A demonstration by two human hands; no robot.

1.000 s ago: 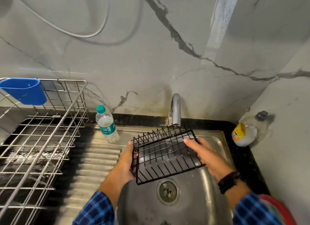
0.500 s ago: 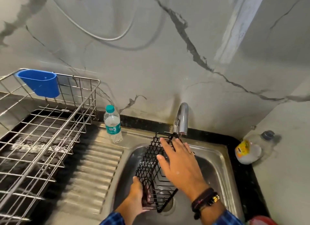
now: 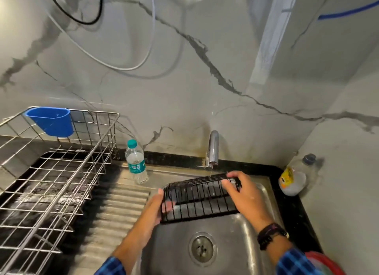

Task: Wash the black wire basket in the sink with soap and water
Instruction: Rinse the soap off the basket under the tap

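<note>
The black wire basket (image 3: 200,196) is held lying on its side over the steel sink (image 3: 231,240), just under the chrome tap (image 3: 213,149). A thin trickle of water falls from the spout onto its top edge. My left hand (image 3: 158,208) grips the basket's left end, fingers through the wires. My right hand (image 3: 244,190) clasps the right end from above. A soap jug (image 3: 295,176) with a yellow label stands on the black counter at the right corner.
A steel dish rack (image 3: 51,172) with a blue cup (image 3: 51,121) hooked on it fills the left. A water bottle (image 3: 136,162) stands by the ribbed drainboard (image 3: 110,213). The drain (image 3: 202,248) lies below the basket. A red rim (image 3: 326,262) shows at bottom right.
The basket has been turned from standing on end to lying horizontally under the tap. My right hand shifted to its right end and my left hand rose to its left end.
</note>
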